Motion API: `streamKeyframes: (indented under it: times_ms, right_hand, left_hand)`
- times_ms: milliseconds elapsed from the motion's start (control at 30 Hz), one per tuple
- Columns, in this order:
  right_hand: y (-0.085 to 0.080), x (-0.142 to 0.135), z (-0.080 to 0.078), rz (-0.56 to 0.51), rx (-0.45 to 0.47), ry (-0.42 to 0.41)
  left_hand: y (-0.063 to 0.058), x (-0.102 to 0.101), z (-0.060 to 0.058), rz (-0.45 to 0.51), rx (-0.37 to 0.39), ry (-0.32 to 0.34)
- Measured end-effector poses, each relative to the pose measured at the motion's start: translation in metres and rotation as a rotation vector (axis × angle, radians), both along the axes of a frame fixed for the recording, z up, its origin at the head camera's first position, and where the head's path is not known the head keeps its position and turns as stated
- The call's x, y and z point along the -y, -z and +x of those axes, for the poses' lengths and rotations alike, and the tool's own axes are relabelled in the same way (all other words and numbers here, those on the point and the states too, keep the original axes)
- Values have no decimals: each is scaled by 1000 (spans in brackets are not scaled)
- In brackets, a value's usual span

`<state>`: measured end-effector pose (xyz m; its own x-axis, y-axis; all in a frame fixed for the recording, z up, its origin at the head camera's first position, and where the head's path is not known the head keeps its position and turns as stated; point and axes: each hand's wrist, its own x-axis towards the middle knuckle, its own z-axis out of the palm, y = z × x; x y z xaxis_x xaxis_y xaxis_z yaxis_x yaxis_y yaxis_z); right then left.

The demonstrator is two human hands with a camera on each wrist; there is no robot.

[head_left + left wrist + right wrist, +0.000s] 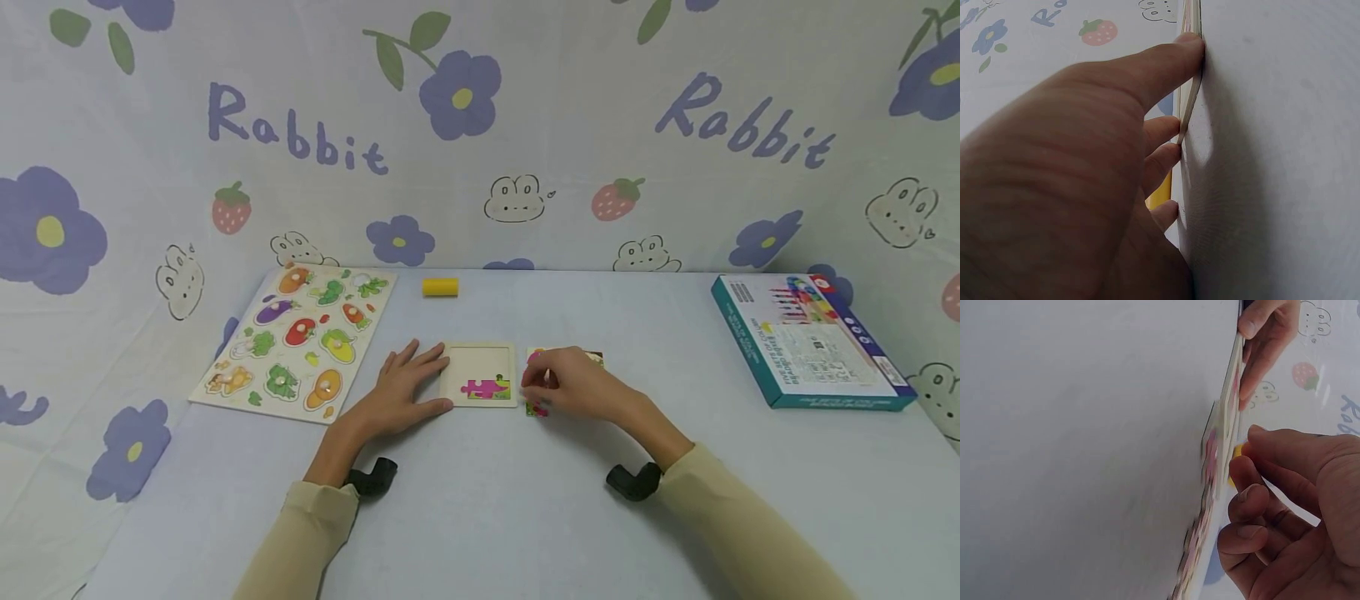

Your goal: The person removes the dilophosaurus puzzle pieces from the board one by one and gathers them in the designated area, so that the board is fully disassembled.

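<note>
A small square wooden puzzle tray (480,351) lies in the middle of the table. Joined pink and green jigsaw pieces (486,389) fill part of its lower right. My left hand (405,392) rests against its left side, thumb and fingertips at the edge. Just right of the tray, my right hand (573,385) hovers over more jigsaw pieces (537,410) and partly covers them. In the right wrist view its fingers curl loosely, with a gap between thumb and index finger and nothing visible in it. The loose pieces (1194,550) lie flat below that hand.
Left of the tray lies a knobbed vegetable puzzle board (311,358). A yellow cylinder (440,287) sits behind the tray, near the printed backdrop cloth (450,217). Far right is a teal and white box (817,350).
</note>
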<state>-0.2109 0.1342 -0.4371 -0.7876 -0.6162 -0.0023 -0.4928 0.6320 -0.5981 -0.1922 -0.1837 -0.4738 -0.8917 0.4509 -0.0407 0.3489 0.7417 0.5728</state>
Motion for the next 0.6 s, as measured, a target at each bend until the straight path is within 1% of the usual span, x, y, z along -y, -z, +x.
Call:
streamKeyframes:
  times_ms: [100,300,600]
  right_hand:
    - [2,11,-5,-2,13,-15]
    - [1,31,-13,33,44,-30]
    - [-2,46,-16,93,76,-79]
  left_hand:
    - [0,1,0,3,2,1]
    - [2,2,-1,0,5,2]
    - [2,2,-2,-5,5,8]
